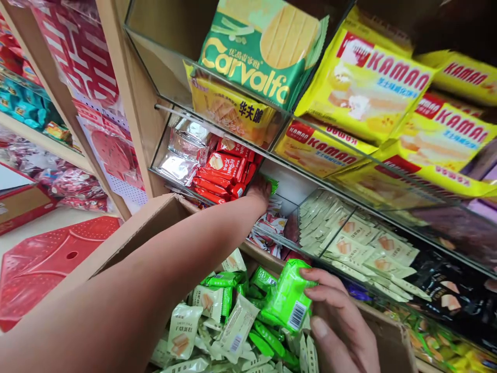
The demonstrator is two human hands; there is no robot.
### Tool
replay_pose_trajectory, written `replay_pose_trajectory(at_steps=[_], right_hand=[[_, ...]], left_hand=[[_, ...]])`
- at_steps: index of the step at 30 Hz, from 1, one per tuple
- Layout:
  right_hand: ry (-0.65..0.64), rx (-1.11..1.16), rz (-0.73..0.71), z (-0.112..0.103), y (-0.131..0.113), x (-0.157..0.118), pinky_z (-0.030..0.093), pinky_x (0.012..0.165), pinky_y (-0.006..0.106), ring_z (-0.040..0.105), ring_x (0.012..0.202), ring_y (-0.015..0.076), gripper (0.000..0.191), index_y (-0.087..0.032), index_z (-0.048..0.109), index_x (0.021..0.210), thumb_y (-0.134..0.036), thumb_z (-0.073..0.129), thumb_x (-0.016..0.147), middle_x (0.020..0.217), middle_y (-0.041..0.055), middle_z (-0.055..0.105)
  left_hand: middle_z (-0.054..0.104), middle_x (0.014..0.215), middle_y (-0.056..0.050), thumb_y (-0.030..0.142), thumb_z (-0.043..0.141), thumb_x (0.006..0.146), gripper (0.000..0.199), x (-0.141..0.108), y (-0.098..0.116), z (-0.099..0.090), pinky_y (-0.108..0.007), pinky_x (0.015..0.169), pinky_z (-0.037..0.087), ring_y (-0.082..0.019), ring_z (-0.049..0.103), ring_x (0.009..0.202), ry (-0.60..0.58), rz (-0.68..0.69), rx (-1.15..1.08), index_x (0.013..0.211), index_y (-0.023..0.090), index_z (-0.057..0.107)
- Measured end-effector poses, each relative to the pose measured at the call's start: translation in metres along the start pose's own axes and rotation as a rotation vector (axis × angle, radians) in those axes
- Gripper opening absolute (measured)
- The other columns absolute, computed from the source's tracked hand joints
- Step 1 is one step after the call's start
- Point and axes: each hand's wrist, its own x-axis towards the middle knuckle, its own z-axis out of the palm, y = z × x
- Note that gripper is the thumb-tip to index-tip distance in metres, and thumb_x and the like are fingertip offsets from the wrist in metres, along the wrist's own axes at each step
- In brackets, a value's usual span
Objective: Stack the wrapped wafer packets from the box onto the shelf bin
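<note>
My left arm reaches across into a shelf compartment, where my left hand (260, 190) is partly hidden beside a green packet (273, 185). Red packets (227, 168) lie just left of that hand. Over an open cardboard box (388, 336), my right hand (341, 316) has its fingers curved against the side of a bright green packet (289, 298) with a barcode. Below it, the box holds a pile of cream-coloured packets (236, 326) mixed with more green ones.
Clear dividers separate the compartments. Yellow wafer packs (365, 85) and a green pack (260, 52) fill the upper shelf. Cream packets (357, 243) and black packets (450, 290) lie lower right. A red plastic stool (50, 259) stands at left, near a wooden upright (126, 93).
</note>
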Motion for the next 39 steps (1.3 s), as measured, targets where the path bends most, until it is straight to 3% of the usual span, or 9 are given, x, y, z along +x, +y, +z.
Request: replay_pose_trajectory(at_steps=[2, 5, 7, 11, 21, 25, 30, 35, 39], right_hand=[[0.101, 0.085, 0.036, 0.001, 0.000, 0.005, 0.043, 0.086, 0.037, 0.045, 0.111, 0.0213, 0.022, -0.031, 0.051, 0.097, -0.018, 0.048, 0.081, 0.113, 0.0058, 0.046], [0.269, 0.233, 0.141, 0.001, 0.001, 0.013, 0.043, 0.088, 0.036, 0.039, 0.119, 0.0214, 0.035, -0.031, 0.047, 0.107, -0.019, 0.058, 0.076, 0.125, 0.0066, 0.041], [0.264, 0.355, 0.286, -0.001, 0.001, 0.017, 0.047, 0.081, 0.034, 0.044, 0.115, 0.0228, 0.042, -0.029, 0.044, 0.109, -0.023, 0.063, 0.072, 0.124, 0.0091, 0.046], [0.171, 0.558, 0.489, -0.004, 0.002, 0.018, 0.050, 0.065, 0.031, 0.061, 0.085, 0.0206, 0.039, -0.028, 0.044, 0.108, -0.030, 0.063, 0.073, 0.102, 0.0076, 0.062], [0.074, 0.497, 0.534, -0.001, 0.004, 0.014, 0.047, 0.056, 0.024, 0.059, 0.072, 0.0155, 0.033, -0.026, 0.047, 0.099, -0.037, 0.063, 0.072, 0.096, 0.0050, 0.063], [0.033, 0.527, 0.503, -0.002, 0.006, 0.015, 0.046, 0.060, 0.024, 0.058, 0.074, 0.0143, 0.030, -0.025, 0.048, 0.100, -0.036, 0.061, 0.075, 0.095, 0.0048, 0.063], [-0.006, 0.501, 0.483, -0.003, 0.008, 0.018, 0.044, 0.060, 0.022, 0.056, 0.068, 0.0115, 0.026, -0.022, 0.051, 0.094, -0.037, 0.060, 0.075, 0.086, 0.0028, 0.063], [0.030, 0.564, 0.536, -0.003, 0.006, 0.022, 0.041, 0.058, 0.020, 0.053, 0.066, 0.0101, 0.026, -0.021, 0.053, 0.090, -0.038, 0.062, 0.073, 0.079, 0.0001, 0.061], [-0.026, 0.564, 0.524, -0.005, 0.007, 0.023, 0.038, 0.059, 0.019, 0.050, 0.066, 0.0088, 0.024, -0.021, 0.052, 0.090, -0.038, 0.061, 0.075, 0.077, -0.0013, 0.059]], left_hand=[[0.023, 0.142, -0.014, 0.016, 0.053, 0.073, 0.067, 0.000, 0.000, -0.001, -0.048, 0.107, 0.007, -0.028, 0.012, 0.132, -0.003, -0.001, 0.022, 0.135, 0.012, 0.027], [0.022, 0.143, -0.013, 0.022, 0.052, 0.078, 0.063, 0.000, -0.001, -0.001, -0.052, 0.105, 0.005, -0.028, 0.015, 0.132, -0.022, 0.000, 0.067, 0.135, 0.014, 0.026], [0.022, 0.143, -0.014, 0.022, 0.051, 0.078, 0.063, 0.000, -0.001, -0.002, -0.050, 0.106, 0.005, -0.028, 0.015, 0.132, -0.033, 0.006, 0.094, 0.135, 0.012, 0.025], [0.020, 0.142, -0.018, 0.014, 0.053, 0.071, 0.072, 0.001, -0.002, -0.002, -0.043, 0.107, 0.005, -0.029, 0.011, 0.132, -0.044, 0.029, 0.141, 0.136, 0.005, 0.021], [0.022, 0.142, -0.016, 0.009, 0.035, 0.080, 0.059, -0.001, -0.002, 0.000, -0.043, 0.106, 0.009, -0.028, 0.016, 0.131, 0.017, 0.041, 0.190, 0.137, 0.007, 0.020], [0.024, 0.141, -0.016, 0.012, 0.042, 0.081, 0.059, -0.003, -0.003, -0.002, -0.044, 0.106, 0.011, -0.028, 0.018, 0.129, 0.044, 0.065, 0.188, 0.136, 0.009, 0.020], [0.039, 0.130, -0.011, 0.027, 0.047, 0.085, 0.046, 0.006, 0.000, -0.016, -0.050, 0.095, 0.031, -0.027, 0.038, 0.118, 0.046, 0.051, 0.161, 0.129, 0.018, 0.033], [0.039, 0.131, -0.010, 0.031, 0.050, 0.084, 0.040, 0.021, 0.007, -0.025, -0.052, 0.095, 0.031, -0.027, 0.039, 0.117, -0.062, 0.004, 0.159, 0.121, 0.017, 0.043], [0.020, 0.142, -0.012, 0.028, 0.056, 0.079, 0.063, 0.024, 0.008, -0.020, -0.055, 0.101, 0.019, -0.032, 0.021, 0.128, -0.175, -0.016, 0.187, 0.133, 0.018, 0.026]])
